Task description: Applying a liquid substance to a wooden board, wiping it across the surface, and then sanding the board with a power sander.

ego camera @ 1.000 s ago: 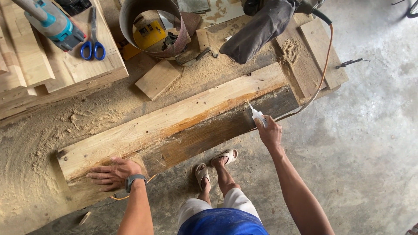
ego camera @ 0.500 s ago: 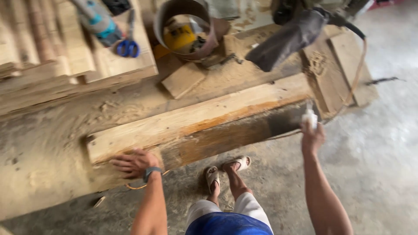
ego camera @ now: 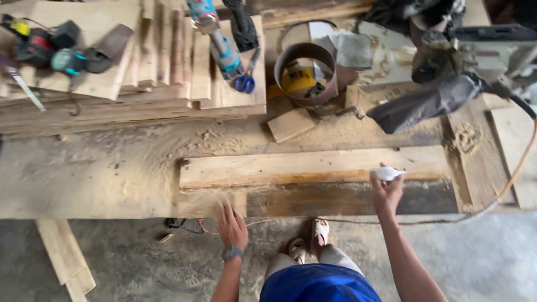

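A yellow package with dark print lies inside the open metal ring in the upper middle of the frame; its shape is flat and roughly rectangular, partly hidden by the ring's wall; grey sheets of sandpaper lie just to the right of the ring.

The long wooden plank runs across the centre of the frame on the sawdust-covered workbench; its upper part is pale and clean, a band of orange-brown stain runs along its lower edge, and below that a darker, weathered board shows.

The right hand sits right of centre, closed around a small white squeeze bottle held at the stained edge of the plank; the bottle's tip points right. The left hand lies lower centre, released and flat with fingers spread on the sawdusty near edge of the bench, just left of the dark board; a watch is on its wrist.

In the upper middle, blue-handled scissors and a teal power tool rest on stacked boards; a small wood offcut lies below the ring; a dark dust bag hangs from a saw at upper right; an orange cable curves down the right edge.
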